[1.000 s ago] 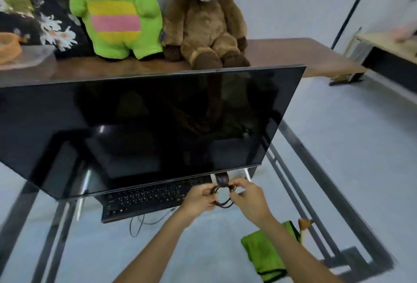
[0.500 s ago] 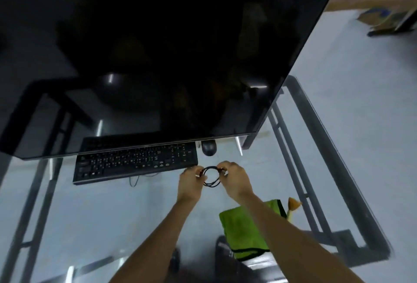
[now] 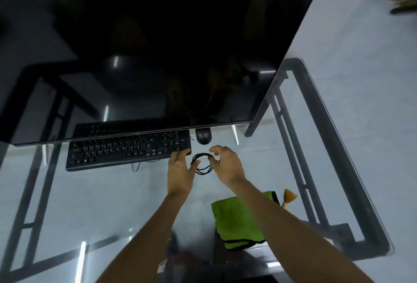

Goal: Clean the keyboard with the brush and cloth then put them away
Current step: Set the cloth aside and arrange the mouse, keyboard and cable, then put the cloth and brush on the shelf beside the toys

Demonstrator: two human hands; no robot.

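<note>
Since a moment ago my view dips; both hands' grips, left hand (image 3: 180, 171) and right hand (image 3: 226, 165), loosely pinch the coiled cable (image 3: 202, 163) beside the keyboard (image 3: 126, 149).

A glass-topped bench (image 3: 94, 203) on a dark metal frame is carrying a black keyboard (image 3: 126, 150), a black mouse (image 3: 203, 136), a green cloth (image 3: 239, 221) and a brush (image 3: 288, 198) lying beside the cloth.
</note>
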